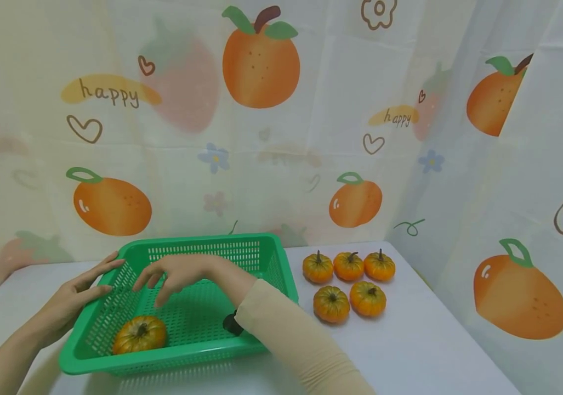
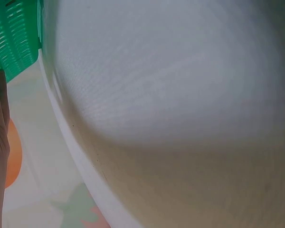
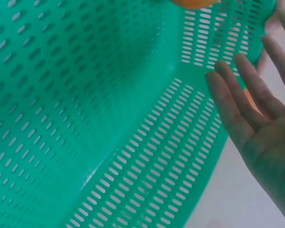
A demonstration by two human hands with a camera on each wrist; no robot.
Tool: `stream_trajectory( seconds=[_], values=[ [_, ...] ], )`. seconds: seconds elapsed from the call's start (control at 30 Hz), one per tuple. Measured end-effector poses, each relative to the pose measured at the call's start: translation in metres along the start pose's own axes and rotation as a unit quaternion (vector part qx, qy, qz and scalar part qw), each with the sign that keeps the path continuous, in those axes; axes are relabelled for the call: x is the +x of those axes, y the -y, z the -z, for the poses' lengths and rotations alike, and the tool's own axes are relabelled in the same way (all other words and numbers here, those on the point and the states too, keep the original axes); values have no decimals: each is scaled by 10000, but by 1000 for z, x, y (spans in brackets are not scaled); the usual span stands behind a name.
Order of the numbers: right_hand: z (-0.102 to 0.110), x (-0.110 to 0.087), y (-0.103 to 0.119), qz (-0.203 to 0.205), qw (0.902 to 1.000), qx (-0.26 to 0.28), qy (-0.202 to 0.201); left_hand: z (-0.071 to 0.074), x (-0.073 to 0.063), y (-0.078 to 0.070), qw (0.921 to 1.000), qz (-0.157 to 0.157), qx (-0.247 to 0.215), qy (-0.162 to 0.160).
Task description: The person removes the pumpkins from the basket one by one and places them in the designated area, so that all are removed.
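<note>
A green plastic basket (image 1: 177, 348) with slotted walls stands on the table. Inside it, in the near left corner, sits an orange pumpkin (image 1: 141, 333) with a dark stem. My left hand (image 1: 75, 296) rests on the basket's left rim, fingers extended; the left wrist view catches it only at its edge. Over the basket's left half hovers my right hand (image 1: 175, 277), palm down and holding nothing. Its fingers are spread and loosely bent, above and beyond the pumpkin. In the right wrist view the fingers (image 3: 230, 107) appear relaxed over the slotted wall, with a sliver of orange at the top.
Several more small pumpkins (image 1: 332, 304) stand in two rows on the white table (image 1: 409, 334), right of the basket. A curtain (image 1: 311, 137) printed with fruit hangs behind the table and along its right side. My right forearm (image 1: 301, 343) crosses the basket's near right part.
</note>
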State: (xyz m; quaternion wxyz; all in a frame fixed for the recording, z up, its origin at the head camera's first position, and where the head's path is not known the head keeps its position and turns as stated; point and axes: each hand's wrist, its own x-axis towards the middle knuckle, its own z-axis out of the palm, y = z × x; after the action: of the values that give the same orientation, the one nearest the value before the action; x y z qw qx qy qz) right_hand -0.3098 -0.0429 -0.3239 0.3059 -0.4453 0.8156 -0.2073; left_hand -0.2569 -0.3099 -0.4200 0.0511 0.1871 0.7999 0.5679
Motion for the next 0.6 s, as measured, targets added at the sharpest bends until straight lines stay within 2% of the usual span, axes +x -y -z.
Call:
stream_trajectory(
  seconds=[0.33, 0.6],
  values=[
    [-12, 12, 2, -314, 9983, 93, 489, -2, 0, -7, 10000, 22, 36, 21],
    [-20, 21, 5, -450, 9953, -287, 809, -1, -1, -5, 9999, -22, -97, 27]
  ],
)
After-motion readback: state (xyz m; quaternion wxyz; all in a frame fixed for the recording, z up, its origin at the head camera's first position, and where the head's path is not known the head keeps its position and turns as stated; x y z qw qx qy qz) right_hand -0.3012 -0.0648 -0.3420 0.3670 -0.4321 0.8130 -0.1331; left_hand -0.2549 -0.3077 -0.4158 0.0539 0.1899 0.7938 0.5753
